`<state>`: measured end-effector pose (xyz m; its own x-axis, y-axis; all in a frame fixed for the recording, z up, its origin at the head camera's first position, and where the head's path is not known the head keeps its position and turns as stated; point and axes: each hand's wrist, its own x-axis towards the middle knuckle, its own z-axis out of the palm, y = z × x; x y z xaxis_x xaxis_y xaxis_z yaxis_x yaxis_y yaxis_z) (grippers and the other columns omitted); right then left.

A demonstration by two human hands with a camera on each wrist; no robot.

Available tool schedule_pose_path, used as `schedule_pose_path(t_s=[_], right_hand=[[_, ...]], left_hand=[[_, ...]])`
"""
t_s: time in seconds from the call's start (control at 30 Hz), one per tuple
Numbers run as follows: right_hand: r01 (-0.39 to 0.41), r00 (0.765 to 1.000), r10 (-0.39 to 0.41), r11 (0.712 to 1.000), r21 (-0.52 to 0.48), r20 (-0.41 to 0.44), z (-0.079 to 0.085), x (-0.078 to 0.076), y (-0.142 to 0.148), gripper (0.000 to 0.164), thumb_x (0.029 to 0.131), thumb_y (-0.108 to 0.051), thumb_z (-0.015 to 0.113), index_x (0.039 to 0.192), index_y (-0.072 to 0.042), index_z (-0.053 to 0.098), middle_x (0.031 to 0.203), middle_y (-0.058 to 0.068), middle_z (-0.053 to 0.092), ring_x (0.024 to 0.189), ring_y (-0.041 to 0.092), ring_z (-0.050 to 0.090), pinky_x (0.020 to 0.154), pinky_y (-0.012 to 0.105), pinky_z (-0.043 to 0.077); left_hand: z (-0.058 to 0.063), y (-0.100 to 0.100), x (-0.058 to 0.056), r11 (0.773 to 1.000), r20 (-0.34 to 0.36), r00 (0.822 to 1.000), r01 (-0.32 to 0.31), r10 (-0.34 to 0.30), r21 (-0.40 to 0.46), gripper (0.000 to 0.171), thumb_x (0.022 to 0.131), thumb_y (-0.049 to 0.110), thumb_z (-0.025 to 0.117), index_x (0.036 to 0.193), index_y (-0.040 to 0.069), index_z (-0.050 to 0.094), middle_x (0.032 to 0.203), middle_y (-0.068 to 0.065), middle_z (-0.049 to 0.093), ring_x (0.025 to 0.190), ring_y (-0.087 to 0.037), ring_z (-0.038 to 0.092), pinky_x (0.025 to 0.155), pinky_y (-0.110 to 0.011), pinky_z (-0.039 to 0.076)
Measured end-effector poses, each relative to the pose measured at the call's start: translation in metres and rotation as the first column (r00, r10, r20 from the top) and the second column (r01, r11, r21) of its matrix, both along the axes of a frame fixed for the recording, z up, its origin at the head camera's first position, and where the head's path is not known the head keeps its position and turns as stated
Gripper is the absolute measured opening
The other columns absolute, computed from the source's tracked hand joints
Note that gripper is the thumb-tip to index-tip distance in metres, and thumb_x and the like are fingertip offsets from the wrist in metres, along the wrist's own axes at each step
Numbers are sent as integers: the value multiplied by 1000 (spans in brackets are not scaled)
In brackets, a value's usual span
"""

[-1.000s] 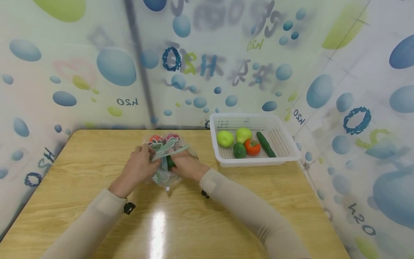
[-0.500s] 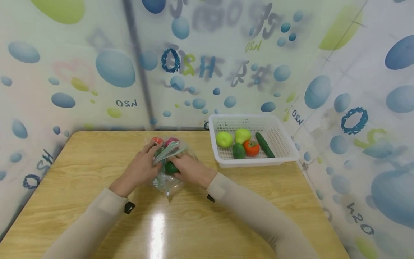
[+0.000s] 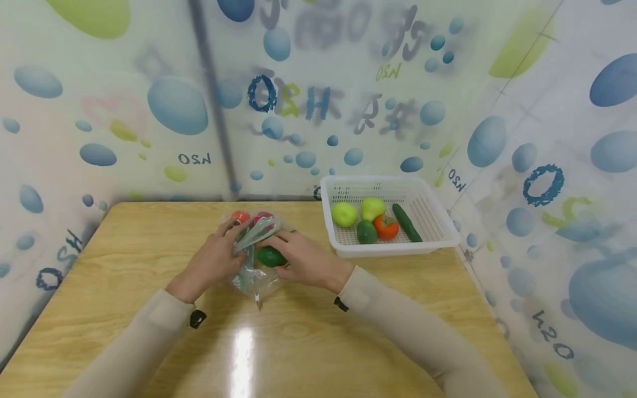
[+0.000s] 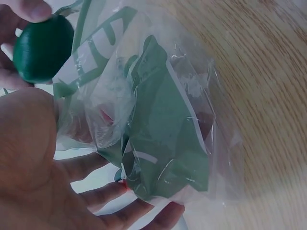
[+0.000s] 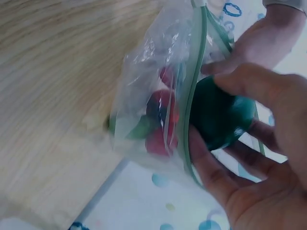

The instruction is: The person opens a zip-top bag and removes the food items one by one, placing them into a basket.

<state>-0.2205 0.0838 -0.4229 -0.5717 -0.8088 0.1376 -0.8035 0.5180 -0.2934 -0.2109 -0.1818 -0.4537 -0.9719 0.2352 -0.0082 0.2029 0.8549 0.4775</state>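
A clear zip bag (image 3: 255, 281) with a green printed strip lies on the wooden table, its mouth toward the person. Inside, at its far end, show a red-orange item (image 3: 241, 216) and a magenta one (image 3: 264, 221); the right wrist view shows red pieces (image 5: 162, 106) through the plastic. My left hand (image 3: 213, 262) grips the bag's left side near the mouth, fingers reaching along the plastic. My right hand (image 3: 311, 261) holds a glossy dark green oval fruit or vegetable (image 5: 219, 114) between thumb and fingers, right at the green zip edge (image 5: 193, 91) of the bag.
A white perforated basket (image 3: 443, 232) stands at the back right of the table (image 3: 288, 342). In it lie two yellow-green fruits (image 3: 373, 209), a dark green oval one (image 3: 366, 232), a red-orange persimmon or tomato (image 3: 386, 227) and a cucumber (image 3: 407, 224). A patterned wall closes the back.
My right hand has drawn back to the right and slightly toward the person, the dark green oval item coming with it. The left hand stays at the bag, its fingers shifted a little.
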Motion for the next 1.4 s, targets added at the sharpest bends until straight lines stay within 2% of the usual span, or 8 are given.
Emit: schedule_pose_path(t_s=[0.27, 0.4, 0.53, 0.67, 0.8, 1.0, 1.1, 1.4], right_hand=[[-38, 999, 40, 994, -101, 11, 16, 0, 27, 59, 103, -17, 89, 156, -7, 66, 153, 11, 71, 128, 21, 74, 110, 33, 66], [-54, 998, 55, 982, -183, 4, 22, -3, 44, 59, 101, -14, 90, 155, -7, 67, 147, 11, 72, 118, 19, 75, 101, 28, 67], [-9, 1000, 5, 976, -219, -21, 27, -10, 65, 57, 101, -14, 89, 153, -8, 66, 142, 11, 72, 109, 17, 75, 92, 27, 67], [100, 995, -102, 973, -210, 2, 33, -22, 94, 58, 103, -13, 86, 155, -5, 63, 143, 15, 70, 112, 21, 76, 90, 30, 69], [233, 972, -233, 959, -163, 18, 36, -37, 123, 60, 104, -12, 85, 158, -1, 61, 147, 22, 70, 113, 30, 77, 90, 39, 70], [415, 908, -414, 910, -7, 73, 27, -61, 148, 58, 104, -17, 86, 156, -1, 64, 153, 23, 71, 135, 40, 73, 111, 56, 65], [429, 895, -437, 899, 90, 93, 20, -68, 149, 56, 104, -20, 87, 154, -3, 68, 151, 23, 73, 138, 40, 71, 114, 57, 64], [360, 910, -399, 897, 256, 117, 13, -77, 134, 53, 103, -20, 90, 150, -1, 73, 145, 16, 80, 126, 29, 76, 114, 51, 62]], left_hand=[[3, -4, 1, 1000, 10, 1000, 6, -6, 9, 82, 107, 16, 73, 182, 12, 39, 188, -35, 25, 149, -82, 47, 78, -56, 63], [3, -7, 2, 1000, 16, 1000, -1, 0, 5, 81, 108, 18, 72, 182, 10, 39, 188, -34, 25, 149, -78, 49, 79, -54, 62], [3, -9, 3, 1000, 14, 1000, -5, 5, 2, 81, 107, 17, 71, 181, 8, 40, 188, -32, 27, 151, -79, 47, 79, -55, 61], [4, -11, 5, 1000, 11, 1000, -7, 7, 2, 81, 105, 16, 70, 180, 9, 41, 188, -31, 28, 151, -75, 49, 75, -49, 58], [5, -13, 6, 1000, 3, 1000, -6, 6, -5, 81, 105, 16, 71, 180, 9, 42, 188, -32, 29, 150, -74, 51, 80, -55, 60], [5, -18, 8, 1000, 1, 1000, -10, 10, -10, 79, 105, 16, 71, 179, 7, 44, 187, -34, 29, 149, -76, 51, 80, -54, 61], [4, -21, 10, 1000, 5, 1000, -12, 12, -9, 78, 105, 17, 72, 178, 6, 45, 186, -34, 29, 149, -76, 51, 81, -55, 61], [5, -21, 14, 1000, -5, 1000, -6, 6, 6, 73, 108, 22, 68, 176, 4, 47, 185, -35, 32, 149, -76, 52, 96, -69, 62]])
